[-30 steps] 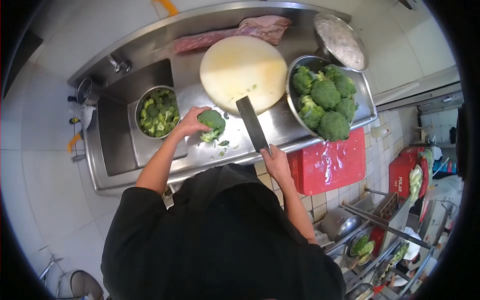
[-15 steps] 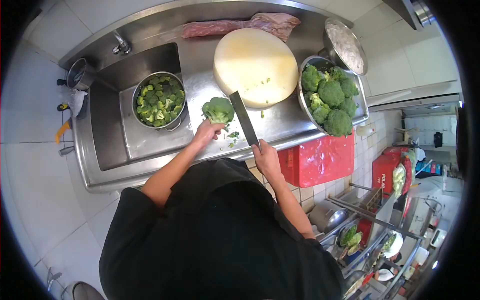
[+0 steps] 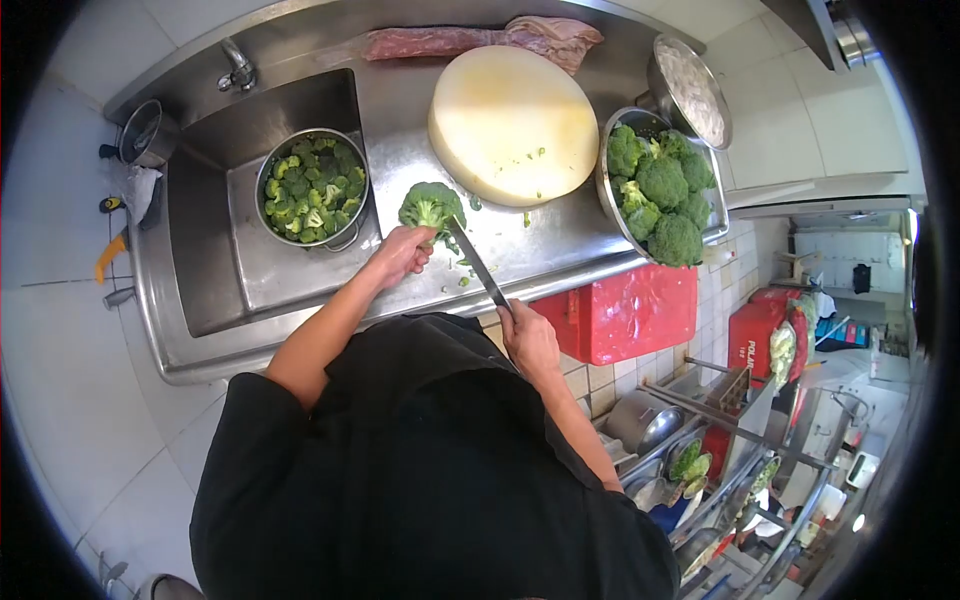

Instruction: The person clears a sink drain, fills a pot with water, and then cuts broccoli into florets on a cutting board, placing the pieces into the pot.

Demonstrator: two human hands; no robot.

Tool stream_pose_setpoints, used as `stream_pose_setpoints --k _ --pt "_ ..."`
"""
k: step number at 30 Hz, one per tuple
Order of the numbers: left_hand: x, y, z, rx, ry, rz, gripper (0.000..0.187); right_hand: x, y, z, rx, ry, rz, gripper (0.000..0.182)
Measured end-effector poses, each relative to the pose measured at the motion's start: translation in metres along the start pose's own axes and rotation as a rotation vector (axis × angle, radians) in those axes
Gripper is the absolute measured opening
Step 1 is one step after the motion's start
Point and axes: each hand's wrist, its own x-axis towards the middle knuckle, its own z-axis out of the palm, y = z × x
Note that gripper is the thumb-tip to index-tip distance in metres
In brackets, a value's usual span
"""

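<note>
A broccoli head (image 3: 430, 204) is held by its stem in my left hand (image 3: 405, 252), over the steel counter (image 3: 395, 105). My right hand (image 3: 530, 338) grips the handle of a knife (image 3: 478, 262), whose tip end touches or overlaps the right side of the stalk. Small green scraps lie on the counter below the broccoli. Cut florets fill a pot (image 3: 312, 190) in the sink to the left. At the right, a steel bowl (image 3: 609, 205) holds several whole broccoli heads.
A thick round cutting board (image 3: 510, 120) stands behind the knife. Wrapped meat (image 3: 450, 42) lies along the back. Another bowl (image 3: 690, 90) sits at the back right. A red container (image 3: 635, 315) is below the counter's front edge, near my right forearm.
The knife has moved left from beside the board to the broccoli stalk. The broccoli has turned so that its pale stems show. The view has shifted slightly.
</note>
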Motion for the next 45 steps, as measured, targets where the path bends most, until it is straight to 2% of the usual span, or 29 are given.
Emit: stream_pose_setpoints --k 10,16,18,21,22,24,27,30,37,43,45 --pt "-0.001 0.005 0.004 0.048 0.008 -0.017 0.022 0.008 -0.005 0.002 -0.064 0.005 -0.039 0.025" --pt "-0.006 0.015 -0.001 0.131 0.081 0.005 0.024 -0.001 0.000 0.000 0.146 -0.030 0.079 0.029" --pt "-0.005 0.017 -0.006 0.117 0.079 -0.008 0.024 -0.003 0.001 0.004 0.197 0.033 0.136 0.028" --pt "-0.005 0.018 -0.007 -0.008 0.069 -0.042 0.030 -0.003 0.001 0.005 0.238 0.086 0.163 0.027" --pt "-0.004 0.017 -0.011 -0.064 0.005 -0.092 0.033 -0.002 0.001 0.005 0.246 0.097 0.161 0.027" --pt "-0.003 0.015 -0.019 -0.177 -0.121 -0.194 0.041 0.000 -0.001 0.004 0.224 0.051 0.147 0.028" --pt "-0.004 0.012 -0.018 -0.263 -0.115 -0.173 0.047 0.005 -0.008 0.004 0.171 -0.028 0.122 0.028" --pt "-0.002 0.014 -0.017 -0.344 -0.100 -0.166 0.047 0.011 -0.008 0.011 0.127 -0.079 0.104 0.029" --pt "0.002 0.007 -0.011 -0.318 -0.112 -0.168 0.042 0.021 -0.008 0.019 0.063 -0.084 0.053 0.029" --pt "0.004 0.005 -0.009 -0.364 -0.095 -0.152 0.036 0.020 -0.020 0.006 0.151 0.035 0.015 0.027" --pt "0.003 0.005 -0.008 -0.362 -0.077 -0.144 0.035 0.026 -0.016 0.016 0.068 0.000 -0.003 0.026"
